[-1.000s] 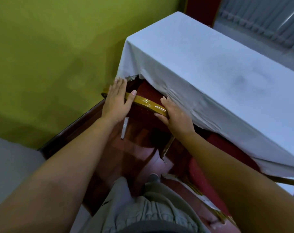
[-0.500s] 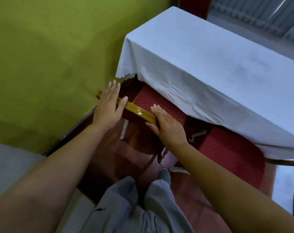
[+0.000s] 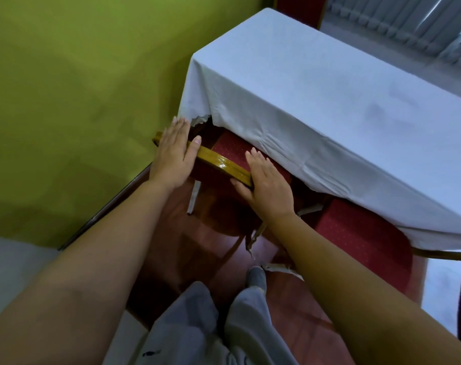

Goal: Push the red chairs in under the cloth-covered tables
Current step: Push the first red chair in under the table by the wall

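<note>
A red chair (image 3: pixel 233 151) with a glossy yellow-wood back rail (image 3: pixel 218 163) stands at the left end of the white cloth-covered table (image 3: pixel 329 101). The front of its seat is hidden beneath the hanging cloth. My left hand (image 3: pixel 172 156) lies palm-down over the rail's left end, fingers straight, thumb on the near side. My right hand (image 3: pixel 270 187) presses on the rail's right end, thumb hooked below it. A second red chair (image 3: pixel 361 241) sits to the right, partly beneath the cloth.
A green wall (image 3: pixel 79 88) with a dark skirting board runs close along the left of the chair. The floor (image 3: pixel 210 248) is shiny red-brown tile. My grey-trousered legs and one foot (image 3: pixel 255 277) stand just behind the chair. A railing shows at top right.
One second ago the cloth's edge hung at the back rail; now a strip of red seat shows between rail and cloth. Both hands have stayed on the rail. My view has pulled back.
</note>
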`<state>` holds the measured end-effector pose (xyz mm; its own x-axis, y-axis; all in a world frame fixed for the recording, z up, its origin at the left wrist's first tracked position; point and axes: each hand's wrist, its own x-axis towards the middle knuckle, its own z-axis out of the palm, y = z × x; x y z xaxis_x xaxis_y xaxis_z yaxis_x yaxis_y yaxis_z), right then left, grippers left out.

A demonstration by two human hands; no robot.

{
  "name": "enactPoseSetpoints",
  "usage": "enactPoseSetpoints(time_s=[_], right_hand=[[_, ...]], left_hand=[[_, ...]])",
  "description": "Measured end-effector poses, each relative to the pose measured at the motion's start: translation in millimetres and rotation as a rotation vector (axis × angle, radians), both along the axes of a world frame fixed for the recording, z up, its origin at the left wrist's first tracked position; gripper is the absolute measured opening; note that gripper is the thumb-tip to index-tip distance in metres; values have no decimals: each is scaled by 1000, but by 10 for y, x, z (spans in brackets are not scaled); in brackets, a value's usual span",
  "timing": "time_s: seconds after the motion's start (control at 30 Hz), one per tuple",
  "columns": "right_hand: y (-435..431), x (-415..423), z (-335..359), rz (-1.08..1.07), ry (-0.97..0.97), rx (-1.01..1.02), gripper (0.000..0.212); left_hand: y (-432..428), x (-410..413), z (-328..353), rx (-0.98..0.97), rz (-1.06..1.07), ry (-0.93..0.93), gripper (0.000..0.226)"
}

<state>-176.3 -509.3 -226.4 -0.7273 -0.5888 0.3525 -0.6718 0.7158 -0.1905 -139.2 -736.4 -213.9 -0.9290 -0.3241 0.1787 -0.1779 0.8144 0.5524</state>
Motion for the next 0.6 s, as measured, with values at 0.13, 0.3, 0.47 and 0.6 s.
enactPoseSetpoints(time_s=[0.13, 0.3, 0.47, 0.6], right_hand=[[-88, -246, 19, -18, 0, -1, 74], [-199, -551, 57, -20, -32, 22, 73], [-291, -783, 84, -38, -37, -5, 71], [-347, -923, 96, -50, -51, 20, 71]], left_hand=[[-69, -253, 42, 0, -10, -31, 60], [-171, -569, 101, -5, -12, -77, 59], [-278, -842, 125, 6, -35, -103, 60], [-356, -1040, 106, 10, -41, -109, 60]])
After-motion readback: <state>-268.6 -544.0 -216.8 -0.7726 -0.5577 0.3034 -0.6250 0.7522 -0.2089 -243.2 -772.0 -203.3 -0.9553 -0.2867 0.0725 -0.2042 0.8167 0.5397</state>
